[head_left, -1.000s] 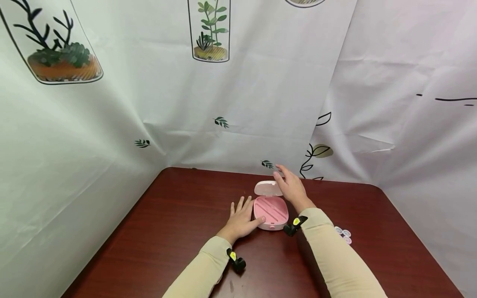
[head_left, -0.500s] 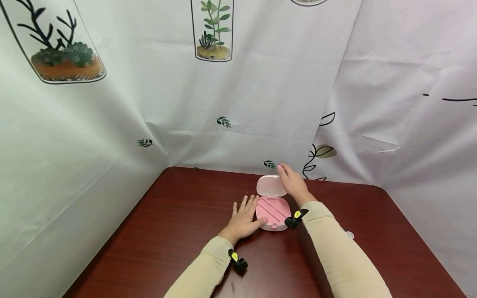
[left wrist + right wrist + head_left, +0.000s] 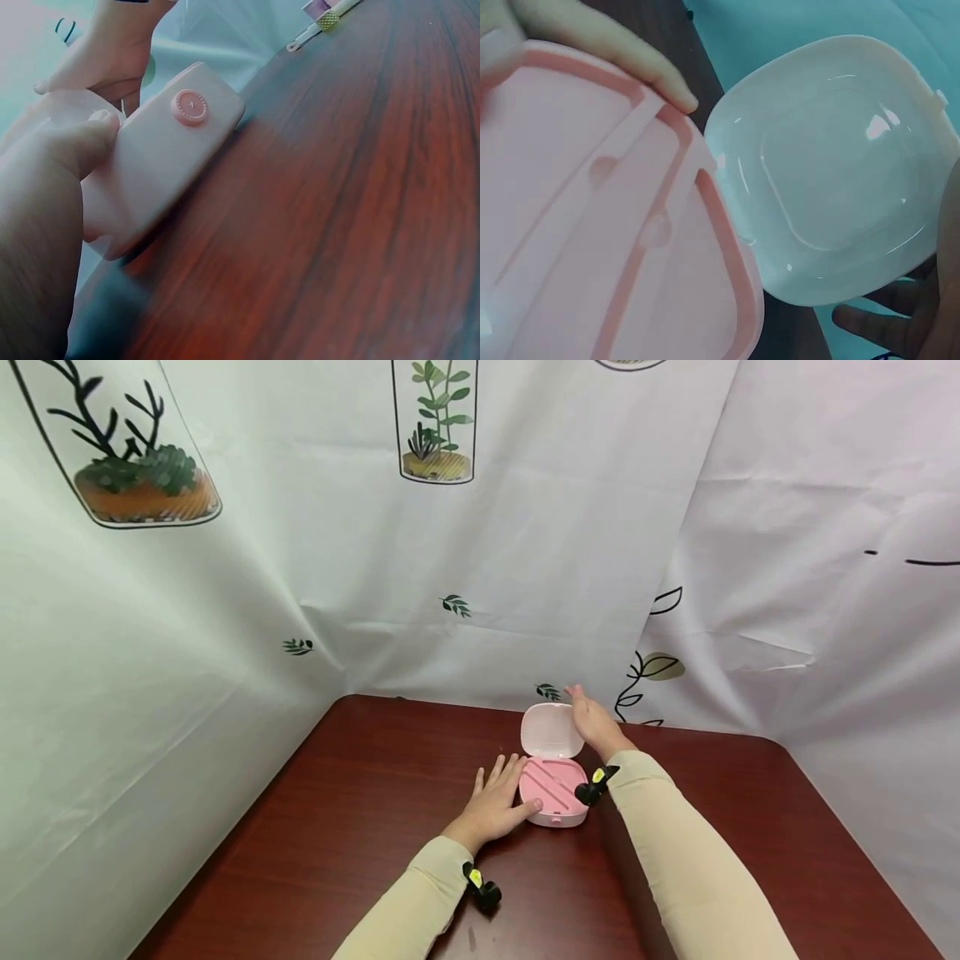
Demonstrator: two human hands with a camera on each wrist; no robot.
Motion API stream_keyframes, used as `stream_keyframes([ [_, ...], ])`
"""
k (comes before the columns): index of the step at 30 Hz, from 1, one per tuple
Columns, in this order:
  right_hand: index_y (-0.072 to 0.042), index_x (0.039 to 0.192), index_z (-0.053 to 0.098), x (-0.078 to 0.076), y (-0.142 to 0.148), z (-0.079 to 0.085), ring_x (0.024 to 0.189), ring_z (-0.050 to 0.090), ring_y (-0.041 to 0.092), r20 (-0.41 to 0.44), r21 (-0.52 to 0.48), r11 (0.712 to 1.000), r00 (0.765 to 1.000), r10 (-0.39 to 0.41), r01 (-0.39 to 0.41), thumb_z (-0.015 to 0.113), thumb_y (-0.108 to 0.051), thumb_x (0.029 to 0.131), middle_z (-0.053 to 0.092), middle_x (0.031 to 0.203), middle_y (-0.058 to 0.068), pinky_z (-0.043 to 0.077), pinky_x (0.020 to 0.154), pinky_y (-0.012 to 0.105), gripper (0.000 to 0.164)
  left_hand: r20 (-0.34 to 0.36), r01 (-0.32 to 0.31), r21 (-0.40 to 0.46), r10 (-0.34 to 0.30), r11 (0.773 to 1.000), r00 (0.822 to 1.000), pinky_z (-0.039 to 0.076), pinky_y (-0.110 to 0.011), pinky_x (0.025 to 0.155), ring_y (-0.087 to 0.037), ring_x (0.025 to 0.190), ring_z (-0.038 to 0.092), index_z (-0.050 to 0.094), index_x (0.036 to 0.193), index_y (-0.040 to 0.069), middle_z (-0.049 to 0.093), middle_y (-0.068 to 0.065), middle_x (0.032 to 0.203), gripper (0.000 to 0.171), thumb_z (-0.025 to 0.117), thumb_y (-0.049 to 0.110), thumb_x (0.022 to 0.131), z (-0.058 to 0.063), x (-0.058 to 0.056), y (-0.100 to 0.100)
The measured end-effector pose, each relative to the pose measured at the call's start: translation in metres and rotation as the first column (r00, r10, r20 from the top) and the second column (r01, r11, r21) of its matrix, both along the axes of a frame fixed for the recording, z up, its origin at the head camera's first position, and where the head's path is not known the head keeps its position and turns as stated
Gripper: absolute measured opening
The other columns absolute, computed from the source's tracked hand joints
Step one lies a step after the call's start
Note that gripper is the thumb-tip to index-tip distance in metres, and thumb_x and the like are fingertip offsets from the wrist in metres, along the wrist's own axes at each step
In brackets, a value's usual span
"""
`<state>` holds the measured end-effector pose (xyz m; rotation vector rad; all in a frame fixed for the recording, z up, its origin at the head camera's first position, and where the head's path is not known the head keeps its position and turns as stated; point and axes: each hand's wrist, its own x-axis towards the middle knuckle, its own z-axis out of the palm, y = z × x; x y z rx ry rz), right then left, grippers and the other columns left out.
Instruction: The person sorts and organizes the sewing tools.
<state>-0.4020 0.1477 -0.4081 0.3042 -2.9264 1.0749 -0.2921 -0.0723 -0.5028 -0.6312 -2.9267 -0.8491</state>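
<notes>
A pink box (image 3: 551, 787) with slanting dividers stands on the table, its translucent whitish lid (image 3: 549, 731) raised upright at the back hinge. My left hand (image 3: 491, 806) lies along the box's left side with fingers extended, the thumb resting at the front rim. In the left wrist view, a round pink ribbed button (image 3: 190, 107) shows on the front wall. My right hand (image 3: 597, 724) is at the lid's right edge, its fingers extended; the right wrist view shows some fingers (image 3: 870, 324) behind the lid (image 3: 832, 157). The compartments in view hold nothing.
The dark red wooden table (image 3: 337, 827) reaches back to a white printed cloth (image 3: 375, 568) hanging behind and at the sides. In the left wrist view, a slender pale item with a gold ribbed collar (image 3: 328, 20) lies on the table beyond the box.
The lid has swung from a backward lean to more upright, with my right hand against its edge. The left hand stays at the box. Small round discs at right are now hidden behind my right sleeve.
</notes>
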Motion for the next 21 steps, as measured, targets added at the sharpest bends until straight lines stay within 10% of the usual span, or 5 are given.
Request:
stream_keyframes([
  [21, -0.010, 0.161, 0.025, -0.002, 0.004, -0.025, 0.152, 0.020, 0.038, 0.078, -0.095, 0.995, 0.996, -0.034, 0.041, 0.000, -0.051, 0.107, 0.024, 0.165, 0.016, 0.017, 0.122, 0.051, 0.073, -0.018, 0.010, 0.016, -0.010, 1.000, 1.000, 0.003, -0.063, 0.119, -0.034, 0.156, 0.007, 0.024, 0.162, 0.014, 0.022, -0.013, 0.167, 0.087, 0.044, 0.066, 0.096, 0.003, 0.002, 0.000],
])
